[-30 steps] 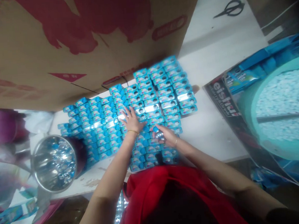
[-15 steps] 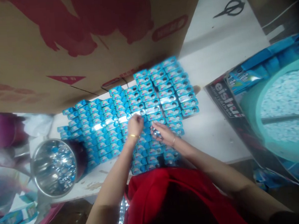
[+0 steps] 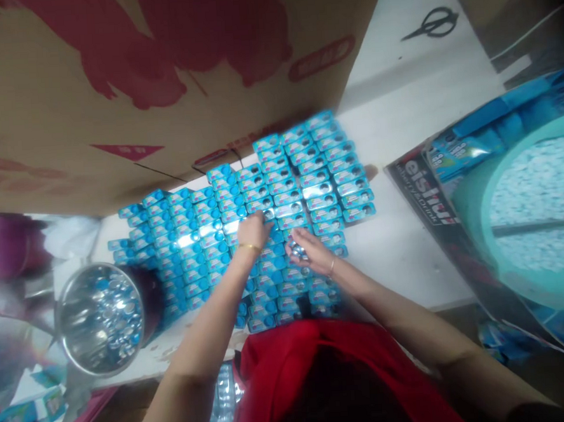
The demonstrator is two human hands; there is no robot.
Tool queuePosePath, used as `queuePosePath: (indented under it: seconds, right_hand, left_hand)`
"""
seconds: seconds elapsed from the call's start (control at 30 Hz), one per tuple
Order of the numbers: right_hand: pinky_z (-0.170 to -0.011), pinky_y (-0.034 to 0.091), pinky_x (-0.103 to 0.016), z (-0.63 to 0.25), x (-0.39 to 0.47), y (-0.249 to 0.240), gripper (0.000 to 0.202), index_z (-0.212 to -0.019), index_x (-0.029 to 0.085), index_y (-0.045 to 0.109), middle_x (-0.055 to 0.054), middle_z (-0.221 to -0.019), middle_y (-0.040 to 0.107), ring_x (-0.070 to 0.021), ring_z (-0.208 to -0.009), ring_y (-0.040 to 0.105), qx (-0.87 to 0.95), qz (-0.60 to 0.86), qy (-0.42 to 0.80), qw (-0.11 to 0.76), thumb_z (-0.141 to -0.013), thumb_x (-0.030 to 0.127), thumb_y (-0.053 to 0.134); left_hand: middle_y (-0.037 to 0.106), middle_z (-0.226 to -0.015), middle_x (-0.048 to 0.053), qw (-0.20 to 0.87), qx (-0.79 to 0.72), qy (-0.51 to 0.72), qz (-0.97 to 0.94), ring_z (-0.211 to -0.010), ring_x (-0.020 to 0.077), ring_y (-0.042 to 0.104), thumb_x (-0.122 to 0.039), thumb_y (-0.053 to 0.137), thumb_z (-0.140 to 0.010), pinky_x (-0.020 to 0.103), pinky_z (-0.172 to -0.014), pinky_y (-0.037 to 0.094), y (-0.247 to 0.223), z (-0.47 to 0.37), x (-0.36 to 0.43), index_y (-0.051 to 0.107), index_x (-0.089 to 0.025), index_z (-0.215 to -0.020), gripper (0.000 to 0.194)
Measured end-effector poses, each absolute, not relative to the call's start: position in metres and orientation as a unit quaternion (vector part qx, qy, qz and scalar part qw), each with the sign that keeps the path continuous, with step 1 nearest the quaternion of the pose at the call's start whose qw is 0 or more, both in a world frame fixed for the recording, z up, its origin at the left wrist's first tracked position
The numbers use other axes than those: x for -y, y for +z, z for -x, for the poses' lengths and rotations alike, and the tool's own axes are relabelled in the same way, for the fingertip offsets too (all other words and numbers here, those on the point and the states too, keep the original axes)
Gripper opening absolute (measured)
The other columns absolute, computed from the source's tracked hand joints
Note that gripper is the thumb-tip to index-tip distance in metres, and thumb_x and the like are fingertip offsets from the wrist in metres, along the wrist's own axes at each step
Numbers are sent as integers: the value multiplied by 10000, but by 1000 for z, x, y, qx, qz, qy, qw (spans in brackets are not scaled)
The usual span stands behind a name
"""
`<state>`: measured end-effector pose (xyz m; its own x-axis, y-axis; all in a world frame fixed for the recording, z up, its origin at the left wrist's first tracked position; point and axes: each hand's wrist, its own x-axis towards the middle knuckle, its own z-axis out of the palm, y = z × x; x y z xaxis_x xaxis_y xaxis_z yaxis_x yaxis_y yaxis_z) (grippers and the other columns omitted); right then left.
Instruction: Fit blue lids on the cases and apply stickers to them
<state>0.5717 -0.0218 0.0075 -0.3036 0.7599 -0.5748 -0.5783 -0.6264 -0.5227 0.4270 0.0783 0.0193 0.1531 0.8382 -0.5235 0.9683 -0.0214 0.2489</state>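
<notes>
Rows of small blue boxes [image 3: 207, 229], each with a printed face and a round spot at one end, cover the middle of the table. Over the centre rows, my left hand [image 3: 253, 230] has its fingertips bent down at the round end of one box. Whatever is between those fingers is too small to make out. Just to its right, my right hand [image 3: 316, 255] is cupped, palm up, around several small shiny silver-blue pieces [image 3: 298, 251]. A steel pot [image 3: 72, 300] at the left holds many similar shiny pieces [image 3: 119, 316].
A big printed cardboard carton [image 3: 237, 105] stands behind the boxes. Black scissors [image 3: 435, 23] lie on the white table [image 3: 399, 89] at the back right. At the right, a turquoise tub [image 3: 488, 192] holds pale speckled bits, beside a dark printed carton [image 3: 419, 193].
My left hand has shifted slightly, with its fingers reaching to a round box end. The right hand stays close by, still cupping the shiny pieces. The view has tilted a little.
</notes>
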Motion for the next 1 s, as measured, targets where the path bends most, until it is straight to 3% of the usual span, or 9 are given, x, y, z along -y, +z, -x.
queuePosePath:
  seconds: [0.13,0.23,0.33,0.43,0.57,0.7,0.83,1.0]
  right_hand:
    - [-321,230,-145,-567,17,7,438,-890,240,467,57,-607,592,-65,-404,486,87,433,799,407,-752,615,646]
    - [-320,240,-143,-563,10,6,420,-906,239,504,52,-603,593,-68,-408,496,63,437,798,409,-758,604,649]
    - [-317,232,-140,-561,1,6,372,-844,221,511,37,-606,605,-72,-425,505,5,416,799,435,-742,530,691]
    - [-352,299,-148,-565,-2,7,298,-784,198,533,6,-682,644,-92,-520,573,-59,388,806,443,-665,353,757]
    - [-410,366,-161,-569,2,7,267,-783,182,604,-1,-731,650,-101,-586,603,-56,406,801,438,-599,239,789]
    - [-398,349,-168,-570,8,6,274,-813,189,647,-15,-744,653,-96,-571,592,-46,425,799,424,-645,348,794]
    - [-403,369,-168,-570,10,5,306,-852,201,660,-26,-783,670,-91,-573,586,-46,427,805,410,-665,402,796]
    - [-496,460,-180,-569,5,5,349,-811,205,623,-9,-751,663,-89,-600,600,-81,446,776,438,-622,408,834]
  left_hand:
    - [679,-971,66,545,-476,95,-684,-898,182,630,-376,628,-791,301,-847,480,24,-420,-52,669,-183,-955,256]
    - [639,-760,20,627,-487,141,-592,-694,145,603,-391,638,-764,280,-712,485,22,-418,-46,629,-167,-828,234]
    - [585,-683,-5,562,-579,153,-571,-624,130,566,-328,606,-771,255,-644,456,16,-420,-59,563,-172,-781,162]
    - [613,-729,24,374,-667,101,-636,-701,164,592,-213,518,-799,269,-678,441,11,-425,-80,556,-183,-825,55]
    - [683,-907,96,201,-667,-53,-716,-858,224,639,-166,457,-817,302,-739,435,11,-435,-95,598,-193,-905,168]
    - [702,-989,134,191,-661,-158,-708,-920,265,657,-298,485,-850,321,-732,461,12,-439,-107,632,-198,-970,214]
    - [713,-994,157,230,-662,-260,-665,-963,300,663,-475,549,-817,333,-739,483,7,-434,-128,693,-201,-878,315]
    - [711,-968,182,211,-666,-279,-659,-961,320,663,-551,575,-790,344,-744,488,4,-428,-134,708,-187,-847,392]
